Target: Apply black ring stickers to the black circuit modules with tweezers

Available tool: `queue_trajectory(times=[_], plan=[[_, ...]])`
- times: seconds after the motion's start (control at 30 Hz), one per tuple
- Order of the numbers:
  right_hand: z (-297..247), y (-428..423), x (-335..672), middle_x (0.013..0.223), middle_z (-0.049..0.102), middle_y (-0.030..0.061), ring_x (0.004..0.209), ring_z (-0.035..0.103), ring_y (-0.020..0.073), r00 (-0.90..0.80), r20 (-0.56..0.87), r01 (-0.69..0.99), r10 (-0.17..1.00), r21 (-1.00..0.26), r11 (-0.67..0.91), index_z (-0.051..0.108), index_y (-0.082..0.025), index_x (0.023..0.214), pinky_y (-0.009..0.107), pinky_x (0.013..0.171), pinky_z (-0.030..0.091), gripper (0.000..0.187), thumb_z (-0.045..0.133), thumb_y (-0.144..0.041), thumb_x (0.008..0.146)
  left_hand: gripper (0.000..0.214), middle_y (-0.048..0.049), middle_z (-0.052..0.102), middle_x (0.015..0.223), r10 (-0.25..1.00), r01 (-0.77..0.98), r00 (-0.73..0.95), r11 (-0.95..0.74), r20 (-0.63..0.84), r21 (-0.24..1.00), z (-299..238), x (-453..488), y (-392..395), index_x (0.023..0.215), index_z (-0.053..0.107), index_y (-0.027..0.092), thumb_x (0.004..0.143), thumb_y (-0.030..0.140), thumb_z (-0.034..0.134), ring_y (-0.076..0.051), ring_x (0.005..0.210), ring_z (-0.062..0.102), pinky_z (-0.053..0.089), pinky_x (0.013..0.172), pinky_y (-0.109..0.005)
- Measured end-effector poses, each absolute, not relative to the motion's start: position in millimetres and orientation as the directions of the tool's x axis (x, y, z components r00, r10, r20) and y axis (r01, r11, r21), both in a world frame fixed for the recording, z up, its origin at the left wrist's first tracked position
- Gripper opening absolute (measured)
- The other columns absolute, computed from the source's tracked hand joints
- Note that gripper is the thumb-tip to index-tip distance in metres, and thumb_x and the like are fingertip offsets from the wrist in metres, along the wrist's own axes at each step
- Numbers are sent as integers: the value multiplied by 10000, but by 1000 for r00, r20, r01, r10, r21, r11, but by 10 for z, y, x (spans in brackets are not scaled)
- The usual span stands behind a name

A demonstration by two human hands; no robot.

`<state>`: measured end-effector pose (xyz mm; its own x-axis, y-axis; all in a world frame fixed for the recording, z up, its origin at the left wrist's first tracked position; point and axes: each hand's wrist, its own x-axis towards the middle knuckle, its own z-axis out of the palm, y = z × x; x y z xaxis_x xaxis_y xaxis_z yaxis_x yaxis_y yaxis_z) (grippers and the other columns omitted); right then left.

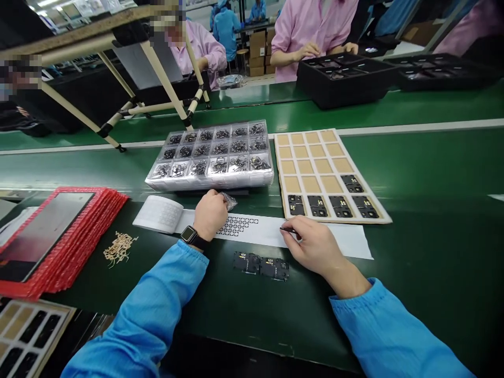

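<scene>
My left hand (210, 214) is curled into a fist around a small clear plastic bag (229, 200), resting on a white strip of sticker paper (260, 231) printed with small black squares. My right hand (312, 244) pinches dark tweezers (289, 230) whose tip touches the strip. Two black parts (261, 264) lie on the green table between my wrists. A beige grid tray (323, 173) holds several black parts in its near rows. A clear compartment tray (214, 156) of bagged parts stands just behind my left hand.
A stack of red-edged trays (59, 236) lies at the left, with a heap of small beige pieces (119, 248) beside it. Another beige tray (27, 331) shows at the bottom left. Black trays (346, 79) and people in pink sit across the belt.
</scene>
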<state>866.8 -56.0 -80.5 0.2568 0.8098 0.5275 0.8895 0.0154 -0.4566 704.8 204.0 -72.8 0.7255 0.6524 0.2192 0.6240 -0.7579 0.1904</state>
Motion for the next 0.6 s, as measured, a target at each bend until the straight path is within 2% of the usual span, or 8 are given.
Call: queue_trajectory(times=[0.17, 0.23, 0.33, 0.43, 0.5, 0.6], plan=[[-732, -530, 8630, 847, 710, 65, 766, 667, 215, 273, 522, 879, 808, -477, 12, 668, -184, 931, 335, 692, 509, 92, 586, -172, 969, 293, -90, 682, 1211, 703, 659, 678, -711, 215, 246, -620, 7015, 1972, 1181, 675, 167, 1018, 410, 668, -227, 1077, 672, 583, 957, -439], [-730, -527, 8621, 851, 706, 65, 779, 665, 218, 288, 493, 870, 821, -493, -10, 665, -188, 934, 340, 712, 510, 92, 584, -190, 977, 256, -90, 678, 1218, 716, 648, 665, -695, 213, 311, -611, 7007, 1942, 1146, 680, 163, 1014, 382, 664, -241, 1119, 656, 555, 1004, -471], [-792, -550, 8637, 862, 684, 59, 760, 645, 206, 325, 443, 853, 835, -520, -56, 662, -185, 986, 344, 737, 514, 97, 592, -250, 999, 128, -115, 668, 1254, 730, 605, 649, -666, 214, 436, -637, 6998, 1920, 1021, 702, 159, 984, 252, 622, -285, 1215, 611, 475, 1104, -517], [-877, -605, 8684, 869, 654, 48, 739, 628, 198, 370, 423, 836, 827, -541, -98, 651, -178, 1078, 349, 746, 517, 137, 620, -280, 992, 79, -127, 654, 1287, 746, 533, 625, -623, 231, 572, -627, 6938, 1911, 893, 701, 174, 918, 179, 626, -304, 1274, 574, 425, 1160, -490], [-911, -631, 8714, 853, 646, 39, 725, 629, 201, 383, 433, 830, 816, -548, -99, 650, -184, 1082, 352, 730, 511, 138, 644, -267, 972, 48, -112, 672, 1210, 761, 474, 608, -577, 226, 665, -572, 6854, 1897, 873, 689, 172, 905, 207, 679, -278, 1193, 612, 478, 1100, -464], [-916, -615, 8725, 828, 646, 30, 699, 629, 198, 380, 473, 827, 795, -559, -63, 657, -192, 1052, 350, 706, 498, 108, 653, -262, 970, 180, -55, 686, 1002, 773, 366, 609, -472, 177, 802, -461, 6699, 1849, 930, 670, 156, 958, 329, 705, -195, 927, 659, 574, 878, -389]])
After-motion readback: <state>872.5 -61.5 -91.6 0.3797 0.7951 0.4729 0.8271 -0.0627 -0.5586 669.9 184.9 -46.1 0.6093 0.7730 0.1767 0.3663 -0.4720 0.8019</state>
